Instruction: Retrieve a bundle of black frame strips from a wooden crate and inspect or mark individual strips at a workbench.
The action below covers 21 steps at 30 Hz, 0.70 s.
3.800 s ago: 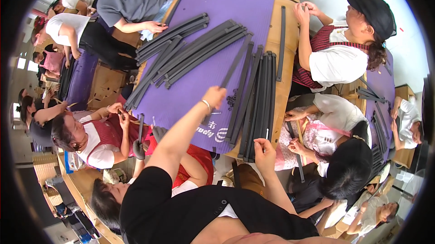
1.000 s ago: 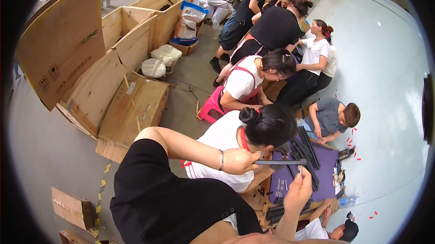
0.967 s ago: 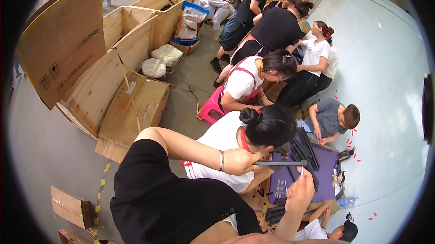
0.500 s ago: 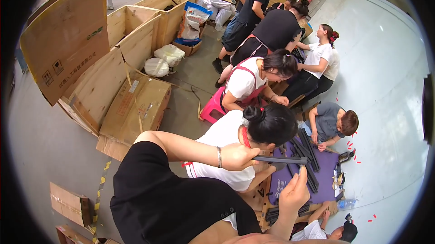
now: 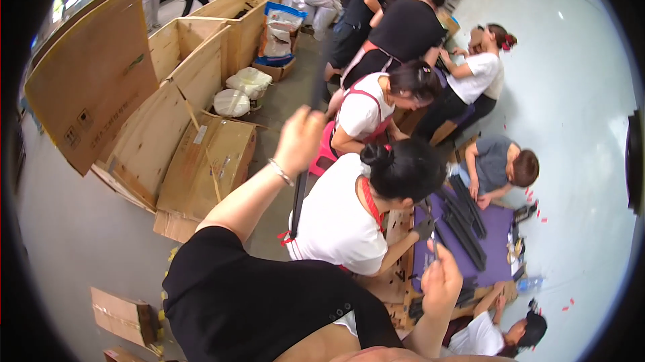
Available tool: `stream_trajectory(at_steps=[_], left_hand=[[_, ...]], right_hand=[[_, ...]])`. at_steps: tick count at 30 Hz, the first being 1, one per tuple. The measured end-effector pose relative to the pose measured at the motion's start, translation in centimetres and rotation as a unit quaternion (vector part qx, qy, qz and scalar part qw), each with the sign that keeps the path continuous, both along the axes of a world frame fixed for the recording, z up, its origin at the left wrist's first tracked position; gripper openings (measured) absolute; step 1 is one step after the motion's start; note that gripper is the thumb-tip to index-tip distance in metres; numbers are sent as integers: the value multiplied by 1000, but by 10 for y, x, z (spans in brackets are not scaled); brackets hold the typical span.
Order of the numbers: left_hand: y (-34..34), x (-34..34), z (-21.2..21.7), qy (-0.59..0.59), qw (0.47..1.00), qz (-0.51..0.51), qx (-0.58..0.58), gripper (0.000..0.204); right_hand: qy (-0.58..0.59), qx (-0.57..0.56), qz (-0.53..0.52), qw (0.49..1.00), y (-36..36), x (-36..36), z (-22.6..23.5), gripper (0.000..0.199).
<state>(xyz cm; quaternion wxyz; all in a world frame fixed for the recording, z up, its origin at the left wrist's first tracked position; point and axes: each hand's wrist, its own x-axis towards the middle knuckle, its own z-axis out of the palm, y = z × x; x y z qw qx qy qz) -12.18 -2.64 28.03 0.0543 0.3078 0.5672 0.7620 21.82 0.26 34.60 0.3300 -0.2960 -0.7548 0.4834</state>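
Note:
My left hand (image 5: 302, 141) is raised in front of me, its fingers wrapped round a long dark strip (image 5: 299, 202). The strip stands steeply, its upper end smeared by motion and its lower end beside a co-worker's white shirt. Lower and to the right, my right hand (image 5: 441, 283) is closed in a pinch. A small, thin greyish piece (image 5: 435, 249) pokes up from its fingertips; its kind cannot be made out. Beyond that hand, several black strips (image 5: 462, 227) lie on a purple mat (image 5: 496, 254).
A co-worker in a white shirt (image 5: 336, 221) sits close ahead of me, with a gloved hand at the table. More people sit and stand along the workbench. Wooden crates (image 5: 222, 46) and a cardboard box (image 5: 205, 160) line the left. A pale wall (image 5: 571, 127) rises at right.
My left hand has swung up and left with the strip, turning it from level to steep. The strip's right end has come away from my right hand, which has stayed nearly in place.

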Motion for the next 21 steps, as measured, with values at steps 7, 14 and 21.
stream_trajectory(at_steps=[7,14,21], left_hand=[[-43,-28,52,-280,857,-163,400,34],[-18,-48,-6,-453,656,-274,537,31],[-3,36,-25,-516,794,-131,295,42]], right_hand=[[64,25,-42,997,35,-36,-66,58],[174,-119,170,963,31,-70,-84,60],[277,-211,97,933,26,-79,-60,22]])
